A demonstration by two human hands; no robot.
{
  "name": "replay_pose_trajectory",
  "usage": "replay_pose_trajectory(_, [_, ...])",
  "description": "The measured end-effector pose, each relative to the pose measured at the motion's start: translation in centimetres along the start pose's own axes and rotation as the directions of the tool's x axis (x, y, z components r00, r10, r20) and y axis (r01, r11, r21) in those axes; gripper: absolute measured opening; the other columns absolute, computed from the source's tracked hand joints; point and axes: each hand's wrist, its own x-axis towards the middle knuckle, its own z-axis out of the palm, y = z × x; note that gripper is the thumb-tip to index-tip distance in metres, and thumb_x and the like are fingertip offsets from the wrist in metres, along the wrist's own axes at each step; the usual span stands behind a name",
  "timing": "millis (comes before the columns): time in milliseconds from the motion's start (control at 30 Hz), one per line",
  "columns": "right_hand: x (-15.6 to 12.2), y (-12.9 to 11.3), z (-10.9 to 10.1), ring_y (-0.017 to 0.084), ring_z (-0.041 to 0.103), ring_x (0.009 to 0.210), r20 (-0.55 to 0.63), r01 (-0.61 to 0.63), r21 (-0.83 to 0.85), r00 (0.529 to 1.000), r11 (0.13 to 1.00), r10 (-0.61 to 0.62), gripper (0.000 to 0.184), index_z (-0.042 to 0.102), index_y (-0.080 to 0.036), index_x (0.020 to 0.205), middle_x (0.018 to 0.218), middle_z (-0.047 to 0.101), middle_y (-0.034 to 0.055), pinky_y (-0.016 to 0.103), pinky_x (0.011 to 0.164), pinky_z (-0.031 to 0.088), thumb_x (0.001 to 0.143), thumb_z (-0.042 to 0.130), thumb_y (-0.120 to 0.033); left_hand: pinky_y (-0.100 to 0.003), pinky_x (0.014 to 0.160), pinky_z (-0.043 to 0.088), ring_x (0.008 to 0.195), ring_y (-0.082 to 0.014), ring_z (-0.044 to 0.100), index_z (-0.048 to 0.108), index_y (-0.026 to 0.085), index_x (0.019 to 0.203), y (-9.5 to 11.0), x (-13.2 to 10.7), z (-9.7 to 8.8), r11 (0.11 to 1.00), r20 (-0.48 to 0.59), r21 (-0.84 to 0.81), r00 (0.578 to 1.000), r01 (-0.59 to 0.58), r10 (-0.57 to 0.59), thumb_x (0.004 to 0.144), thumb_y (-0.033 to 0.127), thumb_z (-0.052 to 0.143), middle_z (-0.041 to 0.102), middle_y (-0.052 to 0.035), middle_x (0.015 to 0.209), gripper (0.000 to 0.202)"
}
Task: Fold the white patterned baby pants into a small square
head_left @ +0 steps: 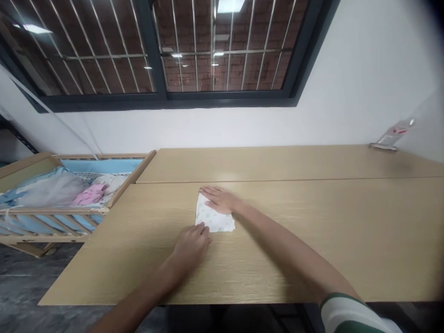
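Your right hand (pixel 220 200) spread flat over far side of white cloth (pixel 212 221); your left hand (pixel 193 243) curled at near-left corner, grip unclear. Cloth flat on bench (pixel 312 222), between them, neither nearer.

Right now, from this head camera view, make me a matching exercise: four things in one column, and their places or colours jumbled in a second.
Column one
1. Right hand
2. Left hand
3. Pink cloth
4. Window frame

Column two
A. Inside the wooden crib
B. At the lower left corner of the white patterned cloth
C. Dark, set in the white wall
D. Laid flat over the upper part of the white patterned cloth

Right pairs: 1-D, 2-B, 3-A, 4-C.
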Motion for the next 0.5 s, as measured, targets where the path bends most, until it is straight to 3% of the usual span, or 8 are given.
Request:
replay_pose_trajectory(100, [-1.2,-0.4,0.2,0.025,0.018,0.156,-0.170,-0.040,0.063,0.984,0.997,0.050,0.065,0.031,-0.022,0.160,0.168,0.025,0.0076,0.046,0.127,0.012,0.106,0.025,-0.057,-0.038,0.089,0.054,0.100,-0.0246,0.068,0.069,0.019,0.100,-2.8,0.7,-1.0,0.991,0.032,-0.121,0.997,-0.063,0.067,0.096,0.017,0.050,0.074,-0.0090,0.107,0.019])
replay_pose_trajectory(200, [-3.0,-1.2,-0.1,0.030,0.036,0.146,-0.369,-0.072,0.165,0.920,0.984,0.130,0.056,0.051,-0.022,0.146,0.156,0.045,0.0131,0.050,0.120,0.027,0.104,0.036,-0.056,-0.040,0.099,0.050,0.111,-0.0246,0.065,0.070,0.021,0.100,-5.0,1.2,-1.0,0.968,-0.043,-0.167,0.983,-0.186,0.181,0.097,0.021,0.049,0.072,-0.0085,0.117,0.021])
replay_pose_trajectory(267, [-4.4,-1.9,-0.6,0.029,0.053,0.129,-0.410,-0.044,0.275,0.899,0.961,0.158,0.049,0.063,-0.021,0.130,0.135,0.061,0.0137,0.049,0.111,0.039,0.103,0.041,-0.055,-0.041,0.102,0.047,0.114,-0.0247,0.064,0.070,0.021,0.105,-5.8,1.6,-0.9,0.955,-0.067,-0.200,0.976,-0.218,0.209,0.098,0.021,0.048,0.071,-0.0083,0.120,0.024])
replay_pose_trajectory(367, [-6.4,-2.7,-1.6,0.025,0.064,0.106,-0.273,-0.013,0.485,0.948,0.875,0.165,0.045,0.069,-0.021,0.116,0.113,0.070,0.0097,0.042,0.097,0.049,0.104,0.040,-0.053,-0.037,0.090,0.050,0.099,-0.0240,0.068,0.068,0.022,0.107,-6.5,2.9,-1.4,0.929,-0.027,-0.349,0.992,-0.125,0.123,0.096,0.026,0.049,0.074,-0.0076,0.106,0.023])
replay_pose_trajectory(433, [-7.5,-3.0,-2.3,0.025,0.065,0.108,-0.129,-0.027,0.566,0.984,0.824,0.121,0.044,0.068,-0.022,0.123,0.119,0.070,0.0086,0.040,0.096,0.050,0.101,0.048,-0.054,-0.033,0.077,0.049,0.083,-0.0224,0.067,0.067,0.022,0.104,-7.0,4.2,-2.0,0.874,0.010,-0.486,1.000,-0.012,0.020,0.096,0.032,0.050,0.073,-0.0052,0.091,0.022])
replay_pose_trajectory(500, [-8.3,-3.1,-2.8,0.026,0.063,0.115,-0.033,-0.047,0.586,0.996,0.809,0.082,0.057,0.063,-0.023,0.134,0.131,0.066,0.0089,0.040,0.099,0.049,0.088,0.069,-0.057,-0.031,0.072,0.048,0.076,-0.0210,0.065,0.065,0.021,0.101,-7.6,5.5,-2.4,0.810,0.019,-0.584,0.998,0.059,-0.058,0.095,0.037,0.049,0.071,-0.0038,0.085,0.023])
